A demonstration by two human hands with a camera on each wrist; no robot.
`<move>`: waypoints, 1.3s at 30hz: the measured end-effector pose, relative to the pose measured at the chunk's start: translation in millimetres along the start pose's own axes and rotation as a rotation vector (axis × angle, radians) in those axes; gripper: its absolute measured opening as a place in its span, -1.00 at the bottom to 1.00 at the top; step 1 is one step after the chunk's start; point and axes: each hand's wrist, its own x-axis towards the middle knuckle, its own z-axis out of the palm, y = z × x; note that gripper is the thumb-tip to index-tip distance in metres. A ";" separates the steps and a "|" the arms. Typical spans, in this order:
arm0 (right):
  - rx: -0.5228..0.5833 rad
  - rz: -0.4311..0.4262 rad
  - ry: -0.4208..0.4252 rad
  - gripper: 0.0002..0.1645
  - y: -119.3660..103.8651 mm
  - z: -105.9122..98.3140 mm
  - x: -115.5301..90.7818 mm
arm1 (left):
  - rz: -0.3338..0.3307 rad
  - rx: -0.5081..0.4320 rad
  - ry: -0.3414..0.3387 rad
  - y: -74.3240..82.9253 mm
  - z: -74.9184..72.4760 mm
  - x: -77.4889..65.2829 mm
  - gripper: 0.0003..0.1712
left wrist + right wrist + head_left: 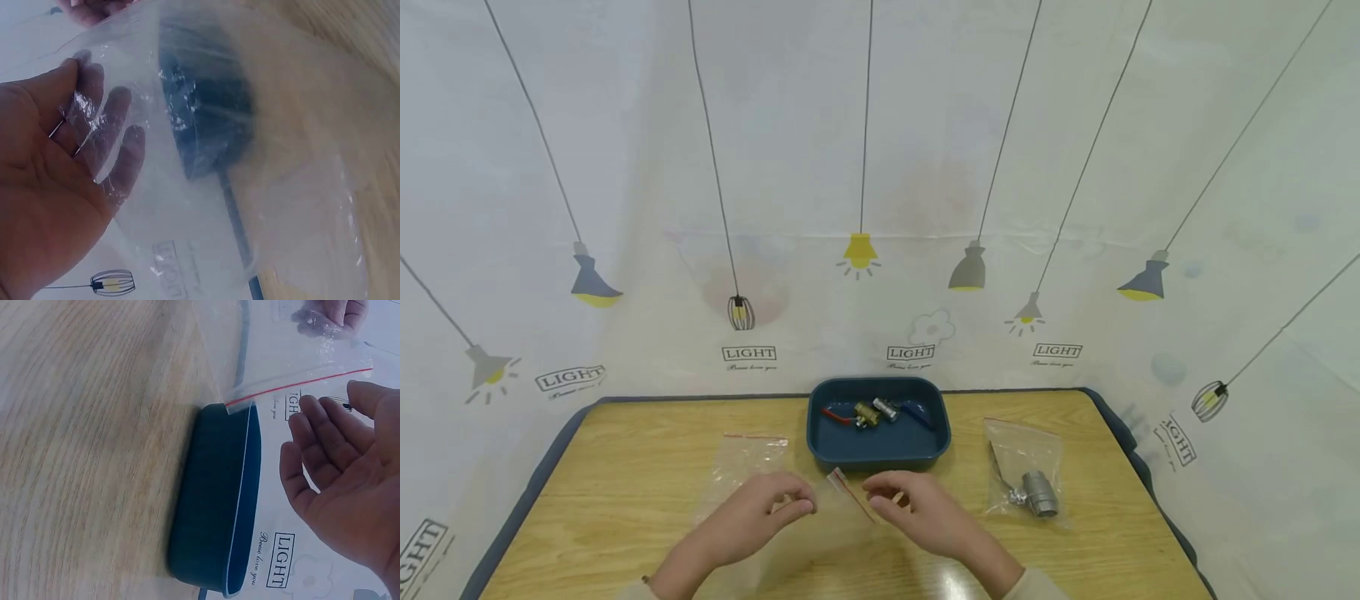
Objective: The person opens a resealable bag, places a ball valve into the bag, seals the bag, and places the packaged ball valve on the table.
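Note:
In the head view a clear zip bag (852, 493) with a red seal line hangs between the two hands. My left hand (758, 512) pinches the bag between thumb and fingertips; the left wrist view shows the fingers through the clear plastic (206, 212). My right hand (925, 510) is just right of the red seal line, with its fingers loosely bent and nothing gripped. Through the right wrist view, the seal edge (300, 386) lies close to the thumb of that hand (344, 462).
Behind the hands stands a blue tray (880, 463) holding a brass valve with a red handle (867, 413) and a silver valve with a blue handle (886, 408). Another bag (752, 454) lies flat at left. At right, a bag (1018, 437) contains a large metal ball valve (1039, 493).

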 end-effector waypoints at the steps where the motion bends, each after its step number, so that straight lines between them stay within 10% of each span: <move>1: 0.014 0.001 -0.008 -0.66 -0.4 0.6 -0.1 | 0.008 -0.024 -0.017 0.5 2.9 1.4 -0.83; 10: 0.103 0.015 -0.011 -0.69 -2.1 1.6 -2.3 | 0.000 -0.141 -0.108 4.4 17.1 12.7 -0.81; 39: 0.134 0.128 0.152 -0.78 6.9 8.4 -4.5 | -0.022 0.104 0.241 0.7 51.3 33.4 -0.90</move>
